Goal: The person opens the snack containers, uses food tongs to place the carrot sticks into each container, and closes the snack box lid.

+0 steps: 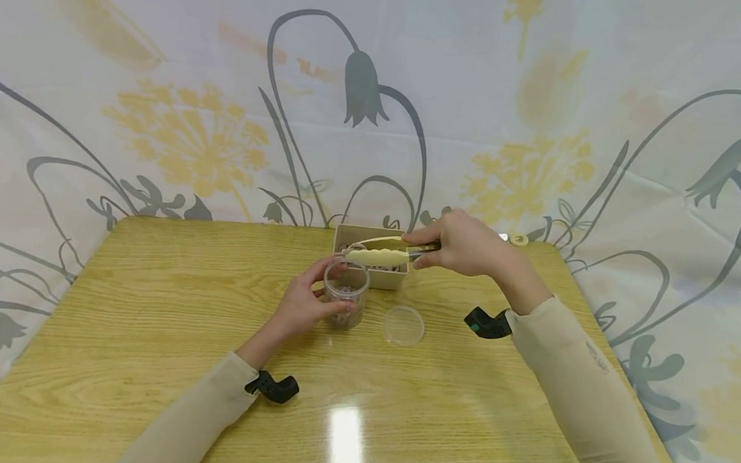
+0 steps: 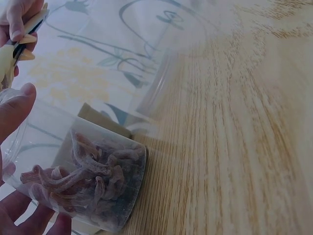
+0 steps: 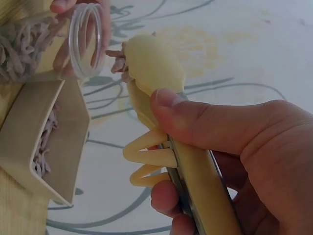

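My left hand (image 1: 301, 302) grips a clear plastic jar (image 1: 346, 320) around its side. In the left wrist view, shrivelled brownish-purple strips (image 2: 98, 171) fill its lower part. My right hand (image 1: 466, 244) holds yellow-tipped tongs (image 1: 378, 258) above a beige box and near the jar's open mouth. The right wrist view shows a few strips (image 3: 119, 64) pinched between the tong heads. More strips (image 3: 46, 142) lie inside the beige box (image 1: 388, 281), which stands just behind the jar. What the strips are made of cannot be told.
A clear round lid (image 1: 404, 326) lies flat on the wooden table (image 1: 176, 340), right of the jar. Behind the table hangs a flower-patterned cloth (image 1: 227, 71). A small yellow ring-like object (image 1: 520, 240) sits at the back edge, beyond my right hand.
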Demonstrator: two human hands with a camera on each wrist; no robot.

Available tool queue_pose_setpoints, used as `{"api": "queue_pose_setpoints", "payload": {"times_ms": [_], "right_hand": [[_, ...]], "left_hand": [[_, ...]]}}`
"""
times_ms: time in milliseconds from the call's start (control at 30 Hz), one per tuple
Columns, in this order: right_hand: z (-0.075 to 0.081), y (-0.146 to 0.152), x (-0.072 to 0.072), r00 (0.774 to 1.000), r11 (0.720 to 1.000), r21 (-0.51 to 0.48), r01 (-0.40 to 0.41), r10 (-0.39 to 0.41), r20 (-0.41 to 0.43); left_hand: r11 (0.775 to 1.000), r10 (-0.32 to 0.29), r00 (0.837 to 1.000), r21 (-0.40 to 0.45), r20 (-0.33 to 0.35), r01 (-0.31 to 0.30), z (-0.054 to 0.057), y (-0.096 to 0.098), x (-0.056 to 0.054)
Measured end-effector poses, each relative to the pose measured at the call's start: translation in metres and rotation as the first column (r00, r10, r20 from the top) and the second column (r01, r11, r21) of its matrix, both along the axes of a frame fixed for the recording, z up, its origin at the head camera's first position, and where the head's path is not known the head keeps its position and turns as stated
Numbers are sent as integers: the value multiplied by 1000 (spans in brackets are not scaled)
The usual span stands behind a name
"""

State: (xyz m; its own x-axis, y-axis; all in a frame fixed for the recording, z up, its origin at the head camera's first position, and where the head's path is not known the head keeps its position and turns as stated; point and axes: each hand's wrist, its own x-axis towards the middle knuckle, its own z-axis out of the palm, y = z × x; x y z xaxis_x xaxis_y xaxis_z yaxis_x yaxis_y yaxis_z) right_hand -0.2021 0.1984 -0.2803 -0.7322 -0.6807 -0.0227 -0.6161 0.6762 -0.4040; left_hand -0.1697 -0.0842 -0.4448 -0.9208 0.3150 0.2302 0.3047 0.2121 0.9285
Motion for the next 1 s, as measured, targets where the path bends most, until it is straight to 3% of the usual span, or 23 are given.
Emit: {"api": "queue_pose_setpoints", "payload": {"times_ms": [200, 367, 767, 1000], "right_hand": [[-3, -4, 3, 998, 999, 29, -39, 38, 41], [-3, -12, 3, 997, 998, 65, -18, 13, 76], [-6, -19, 3, 997, 992, 127, 1, -11, 79], [-1, -27, 4, 998, 977, 211, 21, -33, 52]], "left_hand": [[1000, 4, 1000, -7, 15, -4, -5, -1, -3], [1000, 4, 999, 1, 38, -4, -6, 0, -4], [1000, -2, 999, 23, 46, 1, -6, -1, -2], [1000, -4, 999, 18, 41, 3, -5, -1, -2]]}}
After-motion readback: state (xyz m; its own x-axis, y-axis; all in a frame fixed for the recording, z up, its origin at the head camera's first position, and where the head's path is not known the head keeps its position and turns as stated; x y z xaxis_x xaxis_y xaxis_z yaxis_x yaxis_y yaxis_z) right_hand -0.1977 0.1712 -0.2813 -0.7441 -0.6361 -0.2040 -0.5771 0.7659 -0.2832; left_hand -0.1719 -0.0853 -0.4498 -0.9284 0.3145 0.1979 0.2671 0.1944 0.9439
